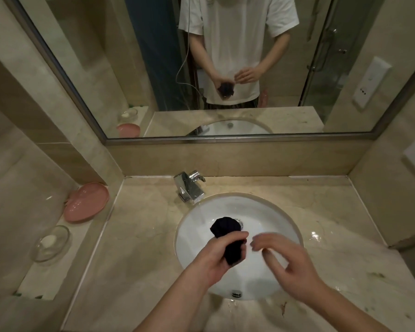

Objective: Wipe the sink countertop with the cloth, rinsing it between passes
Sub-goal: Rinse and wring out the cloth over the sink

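Currently the left hand (215, 254) grips the dark cloth (228, 238) bunched in a fist, fingers curled round its middle, above the sink basin (197, 226). One end of the cloth balloons out above the fist; the other pokes out below. Right hand (283, 257) hovers just beside it, fingers loosely bent, holding nothing.

Risks, judged from this position:
- Cloth looks wadded tight; if wiped like this it likely smears rather than lifts the dark specks on the countertop (369, 267) at right.
- If wrung off-centre, drips would land on the front rim, where some wet already shows.
- Faucet (189, 185) shows no visible stream; cannot tell whether the cloth is rinsed.

Containers:
- Basin: white, nothing in it but the drain fitting, partly hidden behind the cloth.
- Pink dish (86, 202) on the left ledge leans against the wall; appears to hold nothing.
- Glass dish (50, 243) nearer, holds a white soap bar.
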`<state>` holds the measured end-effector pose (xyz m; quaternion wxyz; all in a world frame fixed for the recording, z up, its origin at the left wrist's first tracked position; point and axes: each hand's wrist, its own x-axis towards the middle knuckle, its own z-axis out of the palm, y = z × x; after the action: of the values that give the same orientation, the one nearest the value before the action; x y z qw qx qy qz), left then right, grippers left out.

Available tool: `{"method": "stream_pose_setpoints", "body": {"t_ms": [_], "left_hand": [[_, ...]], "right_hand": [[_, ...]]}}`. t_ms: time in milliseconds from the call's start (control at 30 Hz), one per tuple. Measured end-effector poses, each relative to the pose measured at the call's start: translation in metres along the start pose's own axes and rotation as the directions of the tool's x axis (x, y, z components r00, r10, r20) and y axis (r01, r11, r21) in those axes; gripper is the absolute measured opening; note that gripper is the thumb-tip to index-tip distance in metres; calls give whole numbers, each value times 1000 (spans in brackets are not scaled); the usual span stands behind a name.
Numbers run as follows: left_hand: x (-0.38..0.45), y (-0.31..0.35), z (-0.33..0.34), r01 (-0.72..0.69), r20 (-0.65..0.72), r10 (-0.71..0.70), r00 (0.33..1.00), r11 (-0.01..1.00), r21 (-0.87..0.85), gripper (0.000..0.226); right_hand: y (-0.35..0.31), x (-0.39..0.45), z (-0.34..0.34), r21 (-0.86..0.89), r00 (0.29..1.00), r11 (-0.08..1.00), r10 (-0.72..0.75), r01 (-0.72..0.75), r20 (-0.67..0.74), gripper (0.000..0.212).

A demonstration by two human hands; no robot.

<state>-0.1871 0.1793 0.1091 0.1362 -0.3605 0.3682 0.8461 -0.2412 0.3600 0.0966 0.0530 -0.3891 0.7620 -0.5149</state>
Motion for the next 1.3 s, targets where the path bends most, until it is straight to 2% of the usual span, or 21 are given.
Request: {"method": "stream_pose_setpoints", "body": {"t_ms": [67,100,133,200,233,300,400,533,600,700,800,867,967,1067,1100,1167,1233,1300], "left_hand": [[-5,5,-4,66,48,-67,997,997,34,12],[-8,7,-2,98,105,-105,989,993,69,11],[-11,8,1,116,172,-137,975,985,126,13],[-16,8,12,105,302,-190,934,956,275,19],[-17,9,18,81,347,-209,914,934,347,22],[-19,10,23,27,393,-217,893,900,435,27],[-23,11,17,-11,422,-182,888,910,416,30],[-20,5,9,37,432,-95,897,989,142,28],[-19,3,9,-16,393,-87,915,967,252,30],[-17,3,13,-152,295,-15,955,832,534,35],[-15,6,10,-278,311,84,947,701,657,44],[-19,10,7,-261,337,41,941,722,641,43],[-24,15,10,-138,422,-127,898,829,542,31],[-24,17,22,-65,547,-201,812,901,428,28],[-24,18,25,-32,579,-206,789,927,375,26],[-23,17,28,13,590,-190,784,957,290,22],[-21,14,28,-5,510,-173,842,945,328,22],[-17,8,25,-26,398,-158,904,907,419,24]], "right_hand": [[2,15,-15,174,972,967,207,-186,-110,26],[0,23,-19,295,952,916,302,-272,-59,35],[-4,31,-20,381,939,862,339,-334,57,44],[-13,43,-14,410,896,805,321,-429,307,52],[-18,46,-10,391,867,799,304,-457,394,48],[-25,51,-2,379,839,781,319,-496,441,31],[-28,56,5,351,846,789,372,-505,381,21],[-24,58,10,339,877,816,384,-469,289,15],[-25,58,9,275,882,868,307,-414,358,17],[-28,54,14,213,895,920,232,-329,381,16],[-31,50,9,194,894,936,198,-294,402,20],[-33,57,-8,223,843,930,141,-293,520,28],[-42,78,-31,340,801,899,19,-275,598,48],[-49,94,-29,392,738,869,-46,-303,673,43],[-50,96,-25,433,733,831,-47,-348,679,34],[-46,94,-17,517,779,735,25,-439,626,10],[-40,90,-11,505,814,710,167,-491,557,21],[-35,83,-3,438,819,745,249,-503,517,19]]}}
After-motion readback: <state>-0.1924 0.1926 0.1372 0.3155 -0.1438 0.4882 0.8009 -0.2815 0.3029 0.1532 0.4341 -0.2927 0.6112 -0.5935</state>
